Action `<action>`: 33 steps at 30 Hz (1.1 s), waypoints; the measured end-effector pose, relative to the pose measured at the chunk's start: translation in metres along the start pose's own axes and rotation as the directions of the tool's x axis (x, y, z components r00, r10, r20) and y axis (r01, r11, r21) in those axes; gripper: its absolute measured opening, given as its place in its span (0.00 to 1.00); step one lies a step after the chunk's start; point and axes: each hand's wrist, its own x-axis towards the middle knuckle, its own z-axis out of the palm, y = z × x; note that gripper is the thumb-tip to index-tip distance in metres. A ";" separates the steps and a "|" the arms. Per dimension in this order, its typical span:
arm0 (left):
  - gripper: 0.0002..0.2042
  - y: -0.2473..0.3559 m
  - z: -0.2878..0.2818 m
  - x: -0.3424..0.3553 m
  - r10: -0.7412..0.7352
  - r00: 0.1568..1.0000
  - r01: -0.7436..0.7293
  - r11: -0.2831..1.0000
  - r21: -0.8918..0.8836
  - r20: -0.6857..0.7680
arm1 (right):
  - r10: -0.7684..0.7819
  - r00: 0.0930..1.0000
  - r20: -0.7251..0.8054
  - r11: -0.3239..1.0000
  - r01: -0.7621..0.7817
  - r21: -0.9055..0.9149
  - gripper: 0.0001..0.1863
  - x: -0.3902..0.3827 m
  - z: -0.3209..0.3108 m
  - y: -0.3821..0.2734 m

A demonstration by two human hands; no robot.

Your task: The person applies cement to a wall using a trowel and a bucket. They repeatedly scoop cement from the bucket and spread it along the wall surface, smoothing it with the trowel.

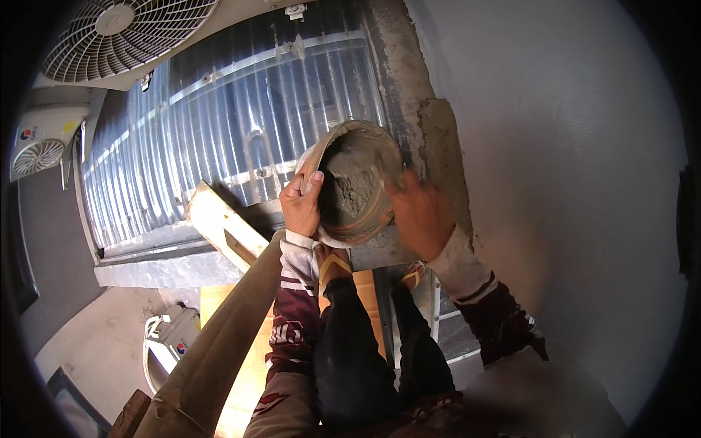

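Note:
My left hand grips the left rim of a round, mortar-caked pan holding grey wet mortar. My right hand is at the pan's right rim, blurred; whether it holds anything I cannot tell. Right beside this hand, a strip of fresh grey mortar runs up the edge of the smooth grey wall. Below the pan, my feet in yellow-strapped sandals stand on a wooden plank.
A corrugated translucent roof lies far below, with air-conditioner outdoor units at the upper left and another lower left. A timber plank and a thick pole slant at the left. Metal scaffold frame sits under me.

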 end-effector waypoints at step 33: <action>0.13 -0.007 0.001 -0.002 0.123 0.992 -0.124 0.991 0.051 0.025 | -0.001 0.945 0.328 0.855 -0.169 0.490 0.15 0.002 0.125 -0.001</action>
